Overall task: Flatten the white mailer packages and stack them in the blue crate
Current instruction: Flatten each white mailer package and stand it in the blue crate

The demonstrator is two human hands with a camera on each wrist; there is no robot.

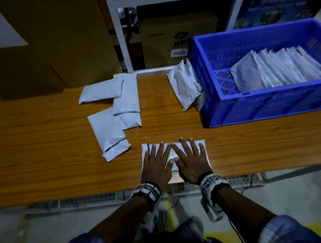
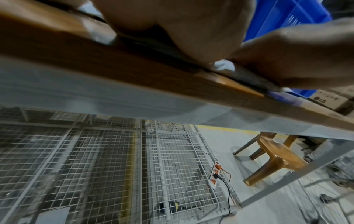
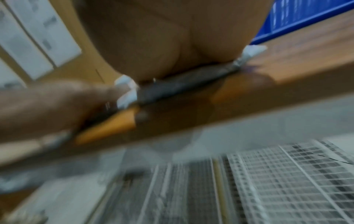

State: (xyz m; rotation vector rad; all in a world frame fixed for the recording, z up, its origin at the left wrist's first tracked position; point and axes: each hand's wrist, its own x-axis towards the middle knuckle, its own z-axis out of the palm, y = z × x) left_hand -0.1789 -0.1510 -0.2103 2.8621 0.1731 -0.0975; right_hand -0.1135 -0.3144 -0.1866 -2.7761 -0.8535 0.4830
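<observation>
Left hand (image 1: 156,163), right hand (image 1: 190,160), fingers straight, pressing mailer (image 1: 202,143)

"LG" on carton (image 2: 325,100), "RED" on box (image 1: 179,38)

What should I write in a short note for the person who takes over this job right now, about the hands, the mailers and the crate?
Left hand and right hand: both flat, fingers straight, pressing one white mailer at the near edge of the wooden table.
Done: a row of mailers already leans inside the blue crate, at the right.
Left: finish this one and put it in the crate; then the loose mailers mid-table and the ones leaning against the crate's outer left wall.
</observation>
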